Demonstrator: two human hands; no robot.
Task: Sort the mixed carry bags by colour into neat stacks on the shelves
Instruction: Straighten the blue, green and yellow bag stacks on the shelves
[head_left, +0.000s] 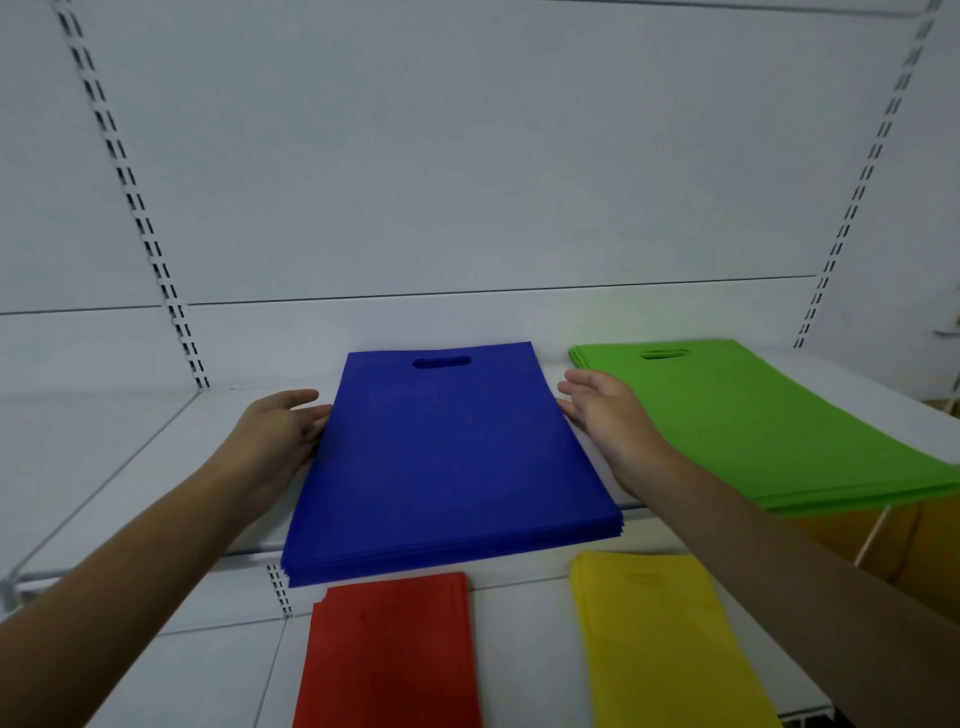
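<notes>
Nearest, on the lower shelf (218, 670) below the blue stack (447, 462): a red stack (389, 654) sits just under the blue stack's front edge, a yellow stack (660, 644) below and to the right of it, the two apart from each other, each a single colour, handle cut-outs turned toward the back, likely so the piles read alike. Blue stack itself lies flat on the upper shelf (130, 467), front edge overhanging the shelf lip a little, layered edges showing at the front corner, handle slot at the far end. Left hand (280, 431) is at the blue stack's left edge, fingers relaxed and slightly spread, tips touching or almost touching the edge; contact cannot be told for sure. Right hand (608, 415) is at the blue stack's right edge, palm turned inward, fingers straight and open, holding nothing. Judgement: both hands bracket the pile to square its sides, not to lift it; flat open palms suit nudging thin, limp bags into line. Right of the blue stack, same shelf, apart from it: a green stack (769, 421), skewed, with its near corner hanging off the shelf edge, so it probably wants straightening too. No mixed or loose bags in view, so sorting looks near done. Behind the blue stack: white back panel (467, 182) with slotted uprights (135, 208)
</notes>
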